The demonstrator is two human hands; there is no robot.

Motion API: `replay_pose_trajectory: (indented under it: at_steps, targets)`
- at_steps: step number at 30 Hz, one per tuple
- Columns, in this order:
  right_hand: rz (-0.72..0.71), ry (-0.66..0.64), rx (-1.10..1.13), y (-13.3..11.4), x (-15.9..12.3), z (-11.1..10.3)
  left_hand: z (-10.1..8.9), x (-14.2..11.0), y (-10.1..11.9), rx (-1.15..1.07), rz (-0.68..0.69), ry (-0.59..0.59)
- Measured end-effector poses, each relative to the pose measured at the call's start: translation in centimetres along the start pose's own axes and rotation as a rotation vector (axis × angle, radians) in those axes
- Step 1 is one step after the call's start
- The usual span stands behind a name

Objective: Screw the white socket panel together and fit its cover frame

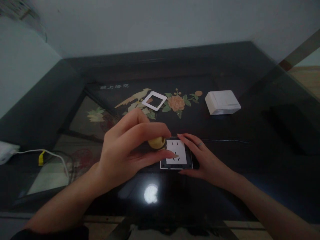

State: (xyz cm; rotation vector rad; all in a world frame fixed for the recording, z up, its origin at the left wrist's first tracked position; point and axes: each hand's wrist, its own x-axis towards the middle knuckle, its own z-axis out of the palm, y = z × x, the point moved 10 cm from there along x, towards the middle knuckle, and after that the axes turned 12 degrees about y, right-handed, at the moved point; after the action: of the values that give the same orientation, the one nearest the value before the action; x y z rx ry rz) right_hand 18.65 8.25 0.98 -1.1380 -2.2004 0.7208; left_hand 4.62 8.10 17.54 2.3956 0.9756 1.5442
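Observation:
My left hand (135, 146) is closed round the yellow handle of a screwdriver (157, 143). Its shaft is hidden, and the handle is over the left side of a wall socket (178, 156). The socket lies face up on the black table, a white panel with slots inside a dark inner frame. My right hand (200, 156) grips the socket's right side, fingers at the far edge and thumb at the near edge. Beyond my left hand lies a white square cover frame (154, 101), off the socket.
A white box (222, 102) stands on the glossy black table (250, 133) at the back right. On the left, a white cable (53, 154) with a yellow tag (41, 158) runs from a white block (7, 151). A wall (155, 26) borders the far edge.

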Motion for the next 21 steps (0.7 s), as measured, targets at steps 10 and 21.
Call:
replay_pose_trajectory:
  at_steps: [10,21]
  targets:
    - [-0.003,0.001,-0.006,0.1,0.0,-0.1,0.1,-0.5,-2.2,-0.145,-0.228,0.08]
    - [-0.013,0.013,0.003,0.2,-0.1,-0.2,1.7,-0.9,-1.3,-0.082,-0.276,-0.429]
